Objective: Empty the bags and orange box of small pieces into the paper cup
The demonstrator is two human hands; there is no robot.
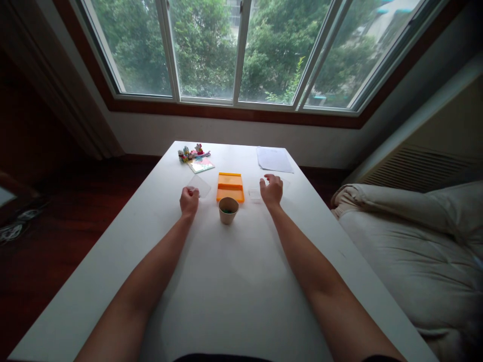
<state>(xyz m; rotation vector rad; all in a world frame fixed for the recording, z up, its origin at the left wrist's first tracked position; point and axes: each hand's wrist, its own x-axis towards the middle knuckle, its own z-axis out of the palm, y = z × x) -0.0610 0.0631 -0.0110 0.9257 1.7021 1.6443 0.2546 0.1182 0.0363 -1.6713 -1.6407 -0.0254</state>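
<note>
My left hand (189, 200) is closed in a pinch at the near left edge of a thin clear plastic piece (201, 186), which lies flat or nearly so. Between my hands stands a small tan cup (227, 213) with something dark green inside. Just behind it lies an open orange plastic case (230, 187) with a ridge across its middle. My right hand (272, 189) hovers over or rests on the right side, thumb and fingers apart and curved, with nothing visible in them. A small clear plastic tray (255, 195) lies beside it, and another clear piece (286, 184) is partly hidden behind it.
On the white table (234, 281), colourful small figures (192, 152) and a patterned card (201, 165) sit at the far left. White paper sheets (274, 159) lie at the far right. A beige sofa (400, 246) flanks the right side; a window (237, 50) is ahead.
</note>
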